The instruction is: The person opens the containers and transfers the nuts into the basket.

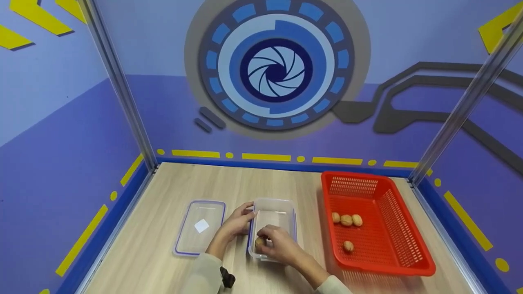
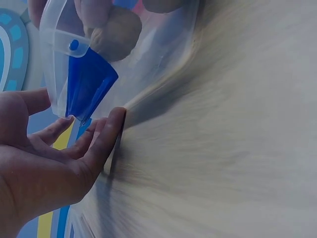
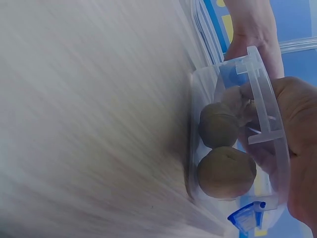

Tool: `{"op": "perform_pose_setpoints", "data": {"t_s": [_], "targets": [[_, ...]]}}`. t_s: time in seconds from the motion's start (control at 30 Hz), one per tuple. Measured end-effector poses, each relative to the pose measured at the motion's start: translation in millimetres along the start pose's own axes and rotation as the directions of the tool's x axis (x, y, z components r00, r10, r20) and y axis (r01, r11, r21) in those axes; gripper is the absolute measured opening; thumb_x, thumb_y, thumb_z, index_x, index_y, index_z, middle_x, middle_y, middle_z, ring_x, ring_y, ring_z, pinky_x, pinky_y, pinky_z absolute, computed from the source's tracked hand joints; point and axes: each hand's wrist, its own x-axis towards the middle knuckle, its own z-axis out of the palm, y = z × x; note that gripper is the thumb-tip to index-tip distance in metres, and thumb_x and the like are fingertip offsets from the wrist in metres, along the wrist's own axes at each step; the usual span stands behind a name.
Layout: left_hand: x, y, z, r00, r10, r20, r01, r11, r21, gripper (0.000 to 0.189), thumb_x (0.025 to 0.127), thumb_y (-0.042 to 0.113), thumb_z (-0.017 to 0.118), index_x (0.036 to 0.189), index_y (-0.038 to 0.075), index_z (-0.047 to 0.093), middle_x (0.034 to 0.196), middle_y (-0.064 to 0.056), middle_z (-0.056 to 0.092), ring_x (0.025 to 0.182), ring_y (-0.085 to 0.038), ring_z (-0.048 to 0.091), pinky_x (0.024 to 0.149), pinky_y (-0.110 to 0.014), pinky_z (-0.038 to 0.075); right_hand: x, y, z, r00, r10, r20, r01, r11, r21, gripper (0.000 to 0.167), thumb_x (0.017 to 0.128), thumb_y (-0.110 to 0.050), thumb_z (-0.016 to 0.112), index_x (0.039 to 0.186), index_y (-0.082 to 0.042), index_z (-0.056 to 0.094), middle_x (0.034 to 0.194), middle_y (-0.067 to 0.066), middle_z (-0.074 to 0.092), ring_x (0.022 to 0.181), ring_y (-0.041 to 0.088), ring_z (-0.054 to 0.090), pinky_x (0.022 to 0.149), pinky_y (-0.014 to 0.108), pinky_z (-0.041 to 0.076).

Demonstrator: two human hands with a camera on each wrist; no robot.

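Observation:
A clear plastic food container (image 1: 274,205) with blue latches stands on the table without its lid. My left hand (image 1: 238,221) holds its left side, the thumb at the rim and the other fingers outside near a blue latch (image 2: 88,82). My right hand (image 1: 282,244) reaches into the container's near end, fingers curled about a walnut (image 1: 260,242). Through the clear wall in the right wrist view, one walnut (image 3: 218,125) lies against the right fingertips, with a second walnut (image 3: 227,172) beside it. The right palm hides part of the container floor in the head view.
A clear lid (image 1: 192,237) with a blue seal and a white square label lies left of the container. On the right, a red plastic basket (image 1: 392,267) contains several walnuts (image 1: 346,220). Printed panels and metal posts (image 1: 122,81) enclose the table.

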Motion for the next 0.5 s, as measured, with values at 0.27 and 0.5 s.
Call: {"op": "perform_pose_setpoints", "data": {"t_s": [0.27, 0.5], "targets": [[0.9, 0.7, -0.3, 1.000, -0.021, -0.001, 0.021, 1.000, -0.013, 0.053, 0.110, 0.016, 0.057, 0.157, -0.001, 0.040, 0.147, -0.031, 0.052, 0.129, -0.048, 0.058, 0.090, -0.046, 0.059, 2.0, 2.2, -3.3, 0.995, -0.051, -0.090, 0.059, 0.994, 0.095, 0.019, 0.090, -0.005, 0.083, 0.105, -0.001, 0.072, 0.099, 0.007, 0.073, 0.090, 0.017, 0.071, 0.079, 0.029, 0.061], [-1.9, -0.5, -0.1, 0.999, -0.053, -0.002, 0.053, 0.999, -0.014, 0.050, 0.110, 0.018, 0.056, 0.158, 0.006, 0.043, 0.148, -0.025, 0.052, 0.132, -0.044, 0.055, 0.084, -0.046, 0.060, 3.4, 2.7, -9.0, 0.998, 0.046, -0.035, -0.038, 0.978, 0.203, 0.018, 0.094, -0.012, 0.081, 0.107, -0.003, 0.073, 0.101, 0.002, 0.073, 0.089, 0.012, 0.070, 0.077, 0.038, 0.062]]}}
